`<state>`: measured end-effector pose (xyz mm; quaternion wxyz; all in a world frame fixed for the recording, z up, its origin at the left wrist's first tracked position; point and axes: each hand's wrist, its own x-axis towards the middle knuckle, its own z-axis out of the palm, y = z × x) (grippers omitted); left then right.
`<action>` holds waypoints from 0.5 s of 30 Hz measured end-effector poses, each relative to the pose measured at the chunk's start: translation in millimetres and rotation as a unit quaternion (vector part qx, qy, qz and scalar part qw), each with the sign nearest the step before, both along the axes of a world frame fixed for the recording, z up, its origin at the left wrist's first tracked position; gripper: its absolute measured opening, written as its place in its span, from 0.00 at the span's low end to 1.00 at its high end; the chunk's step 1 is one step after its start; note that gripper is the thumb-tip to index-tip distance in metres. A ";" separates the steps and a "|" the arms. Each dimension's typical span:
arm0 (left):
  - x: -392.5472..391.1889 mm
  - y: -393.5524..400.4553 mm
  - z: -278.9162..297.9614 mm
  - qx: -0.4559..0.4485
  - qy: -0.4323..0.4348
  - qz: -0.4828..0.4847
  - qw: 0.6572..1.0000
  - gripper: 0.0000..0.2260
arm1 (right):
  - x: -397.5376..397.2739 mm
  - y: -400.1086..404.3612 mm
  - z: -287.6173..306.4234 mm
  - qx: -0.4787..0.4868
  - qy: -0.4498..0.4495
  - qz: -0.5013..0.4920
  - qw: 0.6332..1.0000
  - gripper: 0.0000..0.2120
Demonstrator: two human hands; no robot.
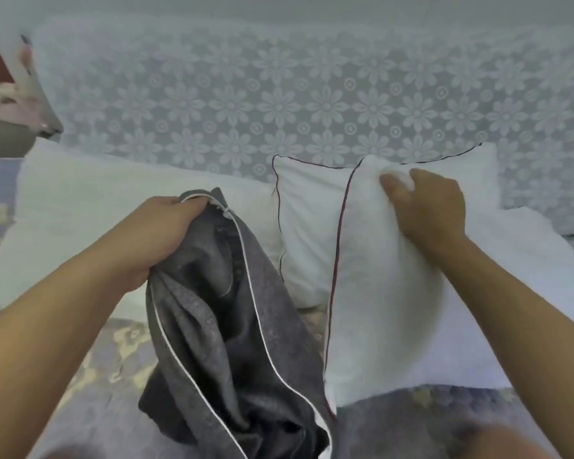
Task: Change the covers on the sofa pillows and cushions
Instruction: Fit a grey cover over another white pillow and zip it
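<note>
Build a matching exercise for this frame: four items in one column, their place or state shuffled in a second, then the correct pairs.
Items
1. dark grey fabric cover with white piping
2. white pillow insert with dark red edge seam
3. white pillow with thin black edging
4. large plain white cushion

Places or states
A. leaning untouched, middle back
B. gripped by the left hand
C. lying at far left
D. pinched at its top by the right hand

Pairs: 1-B, 2-D, 3-A, 4-C
</note>
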<state>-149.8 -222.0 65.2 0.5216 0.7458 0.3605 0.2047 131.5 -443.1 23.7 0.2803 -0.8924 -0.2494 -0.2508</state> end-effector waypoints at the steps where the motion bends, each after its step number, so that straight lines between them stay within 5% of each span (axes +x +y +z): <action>1: 1.2 -1.0 -4.0 0.008 0.007 -0.002 1.000 0.13 | -5.2 1.6 5.2 0.008 -0.023 -0.009 1.000 0.24; 4: -4.1 -2.8 -16.9 0.041 0.039 -0.002 0.998 0.14 | 4.0 10.8 -28.2 -0.088 -0.069 -0.060 0.992 0.20; 8: -33.3 -1.6 -25.2 0.042 0.059 0.027 0.997 0.14 | -6.3 34.5 -69.4 -0.159 0.081 -0.088 0.980 0.23; 11: -54.7 -2.5 -29.4 0.042 0.048 0.017 0.998 0.12 | -81.3 76.0 -54.7 -0.022 -0.010 0.161 0.987 0.24; 13: -60.5 -10.0 -26.8 0.033 0.017 -0.019 0.999 0.10 | -153.9 102.1 -44.0 -0.023 0.145 0.367 0.919 0.35; 15: -63.2 -17.7 -14.9 0.035 -0.027 -0.056 0.997 0.09 | -197.2 121.1 -47.8 -0.091 0.289 0.407 0.862 0.37</action>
